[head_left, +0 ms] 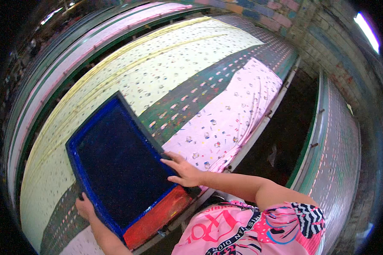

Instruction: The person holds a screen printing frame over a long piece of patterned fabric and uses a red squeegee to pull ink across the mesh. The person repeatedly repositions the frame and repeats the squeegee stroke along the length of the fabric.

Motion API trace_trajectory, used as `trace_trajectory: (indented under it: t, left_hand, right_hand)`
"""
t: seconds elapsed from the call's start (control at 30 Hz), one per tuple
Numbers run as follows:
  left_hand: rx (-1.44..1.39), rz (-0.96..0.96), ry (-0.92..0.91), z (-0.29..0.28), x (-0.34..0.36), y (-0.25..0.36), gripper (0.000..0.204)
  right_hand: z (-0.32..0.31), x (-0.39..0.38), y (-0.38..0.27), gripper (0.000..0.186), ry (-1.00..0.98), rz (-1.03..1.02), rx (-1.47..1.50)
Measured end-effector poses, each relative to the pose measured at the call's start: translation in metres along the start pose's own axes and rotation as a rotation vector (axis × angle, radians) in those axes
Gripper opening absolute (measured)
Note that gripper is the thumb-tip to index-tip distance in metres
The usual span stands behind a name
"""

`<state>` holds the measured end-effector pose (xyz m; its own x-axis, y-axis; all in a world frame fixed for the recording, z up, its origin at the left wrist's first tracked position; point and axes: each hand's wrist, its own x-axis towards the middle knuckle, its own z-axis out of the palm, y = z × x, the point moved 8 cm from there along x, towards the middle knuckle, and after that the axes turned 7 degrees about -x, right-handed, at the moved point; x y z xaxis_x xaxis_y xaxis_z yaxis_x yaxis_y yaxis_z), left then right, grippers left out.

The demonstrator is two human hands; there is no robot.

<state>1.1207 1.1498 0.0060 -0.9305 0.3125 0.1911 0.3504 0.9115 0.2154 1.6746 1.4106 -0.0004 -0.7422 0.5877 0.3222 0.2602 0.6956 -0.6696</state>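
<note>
So the main thing here is a big framed screen (119,157), a near-black panel with a bright blue border inside a dark frame, plus a scuffed red-orange strip (159,216) at the end nearest the wearer. It's sitting at the near left part of a long counter (202,87), angled across it and covering part of the cream fabric (170,55). Can't tell if it's flat on the surface or slightly lifted.

Right hand (186,171) is on the frame's right edge, grip spread, fingers fanned out over the border. Left hand (85,207) is at the lower left edge, fingertips up against the frame, but I honestly can't tell if that grip is pinching it or just resting there.

Further out, the cream fabric has tiny prints and yellowish folds along its far side. Pink fabric (225,121) with similar little motifs lies right of the screen, bunched up along the near rail. Between the two is a dark bare strip with rows of small marks. There's another counter (334,148) off to the right across a dark gap, and a patchy painted brick wall (281,17) at the far end.
</note>
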Motion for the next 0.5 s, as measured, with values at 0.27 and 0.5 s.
trace_trajectory:
  t: [0.27, 0.5]
  left_hand:
    - [-0.243, 0.033, -0.062, 0.029, 0.030, -0.031, 0.075]
    - [-0.328, -0.019, -0.083, 0.058, 0.044, -0.053, 0.085]
  right_hand:
    - [0.008, 0.000, 0.029, 0.066, 0.172, 0.169, 0.337]
    - [0.018, -0.009, 0.054, 0.055, 0.330, 0.355, 0.833]
